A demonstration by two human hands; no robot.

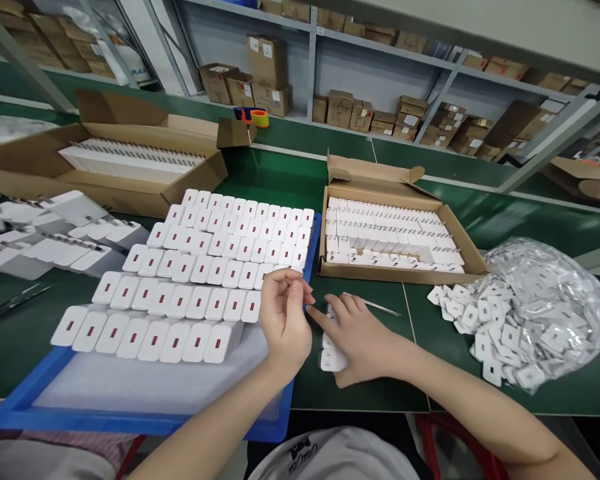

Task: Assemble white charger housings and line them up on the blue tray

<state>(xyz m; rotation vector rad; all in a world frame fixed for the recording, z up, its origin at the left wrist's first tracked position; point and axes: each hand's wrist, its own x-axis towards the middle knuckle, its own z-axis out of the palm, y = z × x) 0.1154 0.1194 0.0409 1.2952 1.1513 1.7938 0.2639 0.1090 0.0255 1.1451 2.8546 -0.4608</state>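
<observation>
My left hand [285, 320] pinches small white piece at fingertips, just above tray [25, 400] corner. My right hand [360, 337] rests on desk [360, 393], fingers loosely curled over short stack of chargers [331, 359]. Piece mostly hidden by fingers; orientation unclear. Stack's long axis runs away from me. Tweezers [380, 307] just beyond right hand.

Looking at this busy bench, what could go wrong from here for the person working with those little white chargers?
The left hand hovers right beside the packed rows of white chargers on the blue tray; a nudge might topple them. The right hand rests over a few loose chargers near the table edge, which could slide off. The tweezers could get knocked.
</observation>
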